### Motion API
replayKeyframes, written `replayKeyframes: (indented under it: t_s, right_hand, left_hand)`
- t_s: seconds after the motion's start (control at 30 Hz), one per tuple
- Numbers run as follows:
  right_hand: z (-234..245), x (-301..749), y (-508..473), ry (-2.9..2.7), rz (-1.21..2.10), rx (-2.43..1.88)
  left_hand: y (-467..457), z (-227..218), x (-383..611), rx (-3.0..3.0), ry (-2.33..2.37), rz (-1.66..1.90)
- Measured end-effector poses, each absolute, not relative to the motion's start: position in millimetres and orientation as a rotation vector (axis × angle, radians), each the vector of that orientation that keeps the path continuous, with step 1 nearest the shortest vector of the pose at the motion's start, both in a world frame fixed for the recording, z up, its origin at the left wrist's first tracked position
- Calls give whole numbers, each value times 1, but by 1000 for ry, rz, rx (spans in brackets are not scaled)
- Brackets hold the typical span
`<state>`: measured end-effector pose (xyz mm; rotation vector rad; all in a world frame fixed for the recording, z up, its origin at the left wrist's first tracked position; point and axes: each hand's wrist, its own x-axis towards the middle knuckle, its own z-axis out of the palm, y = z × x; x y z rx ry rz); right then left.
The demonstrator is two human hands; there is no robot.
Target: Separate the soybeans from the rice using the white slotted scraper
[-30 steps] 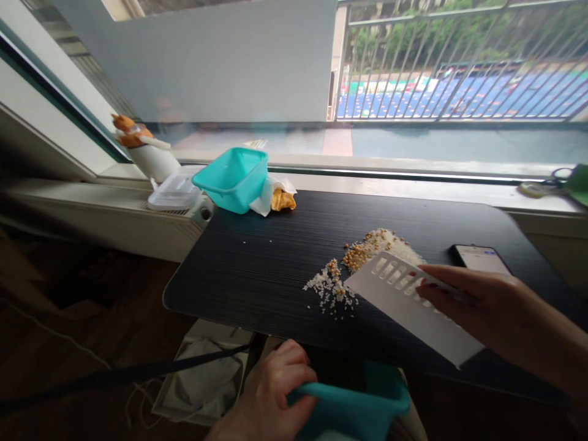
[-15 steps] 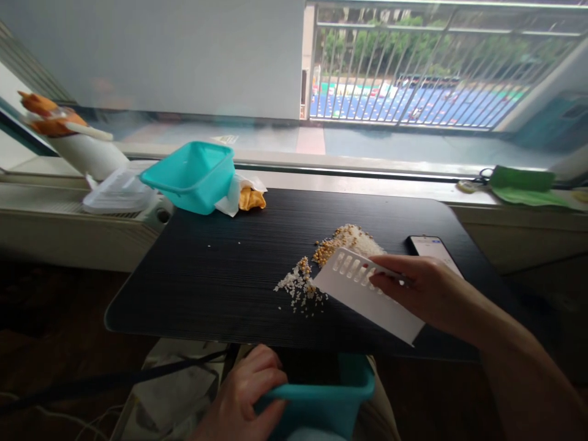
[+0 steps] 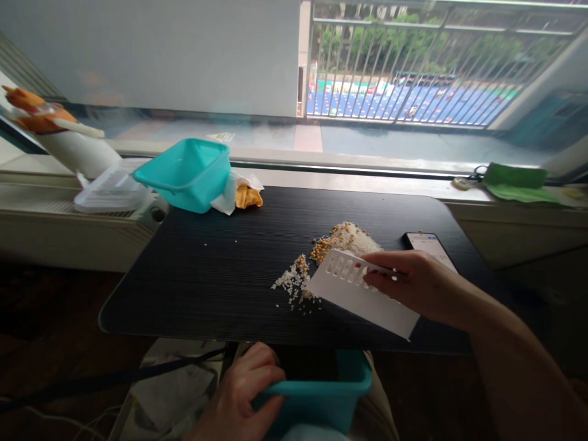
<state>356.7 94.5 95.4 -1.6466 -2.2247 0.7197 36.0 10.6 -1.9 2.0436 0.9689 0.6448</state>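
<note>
My right hand (image 3: 413, 285) is closed on a white slotted plastic scraper (image 3: 356, 294), whose lower edge rests on the black table (image 3: 206, 275). A heap of rice and yellow grains (image 3: 340, 239) lies just behind the scraper, and a smaller scatter (image 3: 294, 283) lies off its left corner. Below the table's near edge my left hand (image 3: 245, 395) grips the rim of a teal plastic tub (image 3: 321, 401).
A second teal tub (image 3: 186, 171) sits tilted at the table's far left corner, beside a white cloth with something orange (image 3: 245, 196). A clear lidded box (image 3: 110, 190) and a white cylinder (image 3: 73, 147) stand on the sill. A phone (image 3: 429, 248) lies by my right wrist.
The view has turned to the right. My right hand has moved the scraper slightly left, closer to the small scatter of grains. My left hand still holds the tub.
</note>
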Motion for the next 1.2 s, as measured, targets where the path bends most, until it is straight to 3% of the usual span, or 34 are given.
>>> replayKeyframes:
  t_s: [0.33,0.53,0.97,1.2]
  right_hand:
    - [94,362,90,-2215,695,-1683]
    - [95,365,85,-2190,864,-1652]
    - [96,359,88,-2240,678,-1649]
    - [95,361,86,-2224,788,-1626]
  left_hand:
    - [12,-3,36,2032,964,617]
    - [11,-3,36,2046,962,636]
    - [11,-1,37,2010,978,656]
    - [12,0,37,2016,974,647]
